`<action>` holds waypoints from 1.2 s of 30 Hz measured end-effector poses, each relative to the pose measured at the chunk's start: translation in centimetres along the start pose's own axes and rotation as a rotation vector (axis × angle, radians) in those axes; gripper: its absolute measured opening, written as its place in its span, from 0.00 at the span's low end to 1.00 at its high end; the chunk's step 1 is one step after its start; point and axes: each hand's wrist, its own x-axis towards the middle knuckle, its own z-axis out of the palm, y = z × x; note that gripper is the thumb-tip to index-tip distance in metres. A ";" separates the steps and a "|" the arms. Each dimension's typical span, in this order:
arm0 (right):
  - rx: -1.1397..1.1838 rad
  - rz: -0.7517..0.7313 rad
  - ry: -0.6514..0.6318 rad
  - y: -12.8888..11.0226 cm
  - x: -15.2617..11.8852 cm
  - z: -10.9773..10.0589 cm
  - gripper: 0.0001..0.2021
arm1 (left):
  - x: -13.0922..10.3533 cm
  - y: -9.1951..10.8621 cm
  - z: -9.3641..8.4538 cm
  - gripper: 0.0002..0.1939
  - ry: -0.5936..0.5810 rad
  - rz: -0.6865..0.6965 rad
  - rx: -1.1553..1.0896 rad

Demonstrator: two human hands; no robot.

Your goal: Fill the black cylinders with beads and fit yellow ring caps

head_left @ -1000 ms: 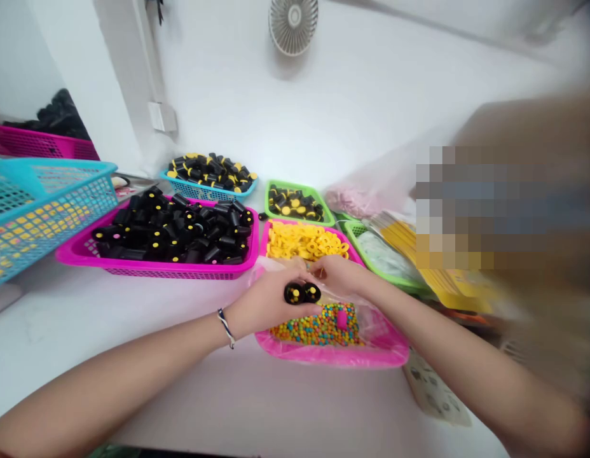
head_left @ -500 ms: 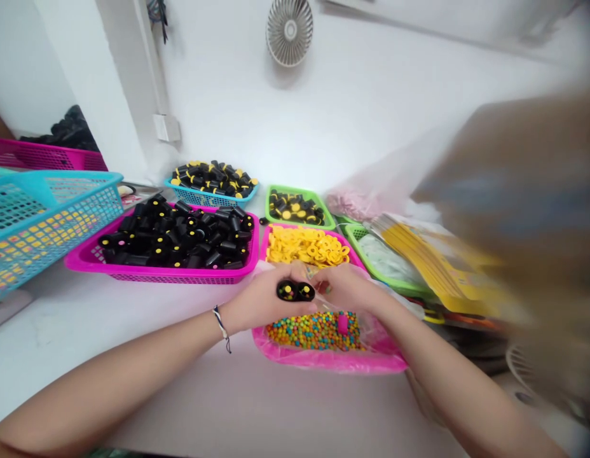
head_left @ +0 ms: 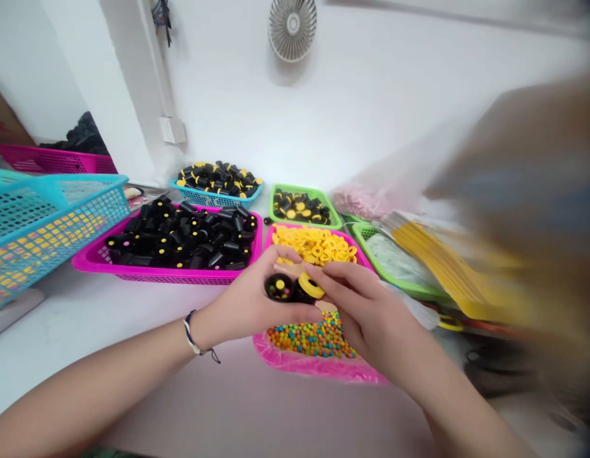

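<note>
Two black cylinders (head_left: 278,288) lie side by side in my left hand (head_left: 257,299), open ends facing me; the left one shows a yellow centre and small coloured balls. My right hand (head_left: 366,308) pinches a yellow ring (head_left: 311,285), tilted over the mouth of the right cylinder. Below the hands sits a pink tray lined with clear plastic (head_left: 314,367), holding multicoloured small balls (head_left: 307,336). Just behind the hands, loose yellow rings (head_left: 318,245) fill a pink basket (head_left: 363,257).
A magenta basket (head_left: 180,275) of black cylinders stands left. Behind are a blue basket (head_left: 219,198) and a green basket (head_left: 323,224) with black-and-yellow pieces. Yellow packaging (head_left: 433,273) lies right, a turquoise basket (head_left: 85,210) far left. A blurred brown shape fills the right edge.
My right hand has come up beside the cylinders with a yellow ring now visible over the right one. My left hand has shifted slightly left. The pink scoop-like piece among the balls is no longer visible.
</note>
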 end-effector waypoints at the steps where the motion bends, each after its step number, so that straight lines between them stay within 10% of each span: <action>1: -0.031 -0.009 -0.010 0.0 -0.1 0.2 0.27 | -0.1 0.1 0.0 0.29 0.004 -0.002 0.008; 36: -0.252 -0.251 0.069 -1.6 0.2 0.9 0.16 | -1.1 0.5 0.4 0.36 -0.063 -0.014 0.055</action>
